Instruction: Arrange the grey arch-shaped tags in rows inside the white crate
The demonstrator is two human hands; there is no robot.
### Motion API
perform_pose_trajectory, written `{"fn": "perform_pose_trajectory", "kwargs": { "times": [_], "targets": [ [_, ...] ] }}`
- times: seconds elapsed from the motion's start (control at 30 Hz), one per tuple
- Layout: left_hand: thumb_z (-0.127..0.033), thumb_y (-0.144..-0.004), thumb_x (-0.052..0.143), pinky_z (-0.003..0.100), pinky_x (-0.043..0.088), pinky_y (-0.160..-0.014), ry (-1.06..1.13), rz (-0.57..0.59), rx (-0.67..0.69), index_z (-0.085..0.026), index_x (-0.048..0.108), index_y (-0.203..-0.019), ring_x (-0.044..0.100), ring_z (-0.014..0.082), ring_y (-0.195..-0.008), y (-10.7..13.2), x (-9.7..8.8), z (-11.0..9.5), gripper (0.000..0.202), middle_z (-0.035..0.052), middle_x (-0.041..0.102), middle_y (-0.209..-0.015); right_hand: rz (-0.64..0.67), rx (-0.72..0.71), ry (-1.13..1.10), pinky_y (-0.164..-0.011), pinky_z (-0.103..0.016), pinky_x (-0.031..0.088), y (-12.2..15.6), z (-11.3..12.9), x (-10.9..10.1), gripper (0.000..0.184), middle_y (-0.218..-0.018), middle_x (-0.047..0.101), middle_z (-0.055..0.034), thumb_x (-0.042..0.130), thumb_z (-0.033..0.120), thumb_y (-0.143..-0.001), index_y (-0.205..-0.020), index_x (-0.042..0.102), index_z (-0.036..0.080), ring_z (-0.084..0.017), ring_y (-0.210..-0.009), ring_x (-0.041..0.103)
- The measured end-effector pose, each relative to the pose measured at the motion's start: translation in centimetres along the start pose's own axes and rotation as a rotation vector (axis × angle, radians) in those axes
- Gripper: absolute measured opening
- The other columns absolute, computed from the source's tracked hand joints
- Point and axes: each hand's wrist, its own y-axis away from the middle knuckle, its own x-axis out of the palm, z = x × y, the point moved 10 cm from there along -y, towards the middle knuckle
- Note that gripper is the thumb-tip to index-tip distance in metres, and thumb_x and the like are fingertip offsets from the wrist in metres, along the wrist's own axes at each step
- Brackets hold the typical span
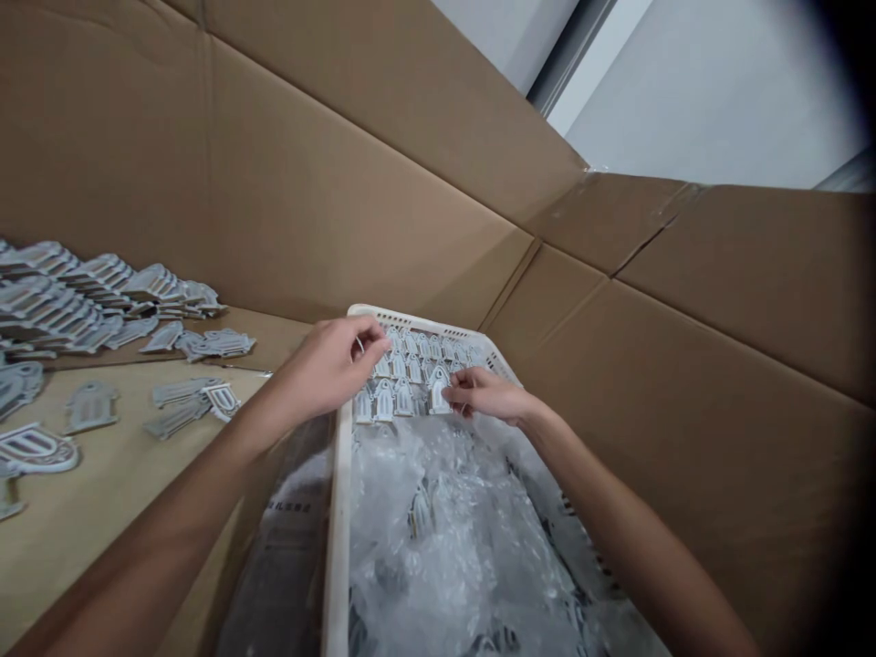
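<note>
My feed shows flat white arched pieces (384, 401) behind crumpled clear plastic film (438, 566), inside a rectangular white plastic crate (338, 529).

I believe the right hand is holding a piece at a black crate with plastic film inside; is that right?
Not quite: in the head view, the crate is white. The right hand is indeed holding a piece there, with plastic film inside.

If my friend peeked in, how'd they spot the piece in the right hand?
Find the white basket beside the cardboard wall. Near its far end, past crumpled plastic, stand rows of small pieces. Unlike those, the held piece, right of the nearest row, is pinched in the right hand.
</note>
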Motion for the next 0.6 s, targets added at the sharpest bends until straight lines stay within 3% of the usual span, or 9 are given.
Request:
{"fn": "perform_pose_trajectory", "kwargs": {
  "times": [0.07, 0.17, 0.33, 0.6],
  "targets": [
    [-0.036, -0.1, 0.054, 0.034, 0.038, -0.064, -0.056, 0.077, 0.004, -0.021, 0.068, -0.085, 0.057, 0.0185, -0.066, 0.2, 1.4, 0.1, 0.025, 0.0026, 0.069, -0.076, -0.044, 0.082, -0.028, -0.056, -0.029, 0.045, 0.3, -0.8, -0.4, 0.014, -0.07, 0.065, -0.0036, 0.064, 0.03, -0.086, -0.077, 0.059, 0.02, -0.017, -0.063, 0.062],
    [-0.03, -0.1, 0.053, 0.035, 0.039, -0.067, -0.075, 0.089, 0.062, -0.021, 0.066, -0.082, 0.058, 0.0196, -0.069, 0.4, 2.5, -0.6, 0.024, 0.0044, 0.07, -0.08, -0.09, 0.189, -0.09, -0.051, -0.028, 0.046, 0.9, -1.6, -0.4, 0.009, -0.075, 0.064, -0.0029, 0.062, 0.027, -0.084, -0.082, 0.055, 0.021, -0.019, -0.066, 0.069],
    [-0.028, -0.099, 0.053, 0.035, 0.039, -0.07, -0.08, 0.091, 0.091, -0.021, 0.063, -0.079, 0.06, 0.0219, -0.073, 0.4, 2.8, -1.2, 0.023, 0.0058, 0.07, -0.08, -0.052, 0.21, -0.175, -0.057, -0.029, 0.052, 1.7, -2.1, 0.5, 0.013, -0.084, 0.061, -0.0012, 0.065, 0.026, -0.08, -0.084, 0.056, 0.02, -0.021, -0.069, 0.075],
    [-0.026, -0.097, 0.056, 0.035, 0.039, -0.072, -0.078, 0.056, 0.078, -0.022, 0.065, -0.08, 0.058, 0.0213, -0.071, 0.3, 2.0, -0.5, 0.02, 0.0065, 0.07, -0.085, -0.287, 0.12, -0.054, -0.054, -0.03, 0.056, 4.0, -1.5, -5.1, 0.018, -0.077, 0.055, -0.0003, 0.07, 0.025, -0.076, -0.084, 0.055, 0.02, -0.024, -0.071, 0.073]
  ]
}}
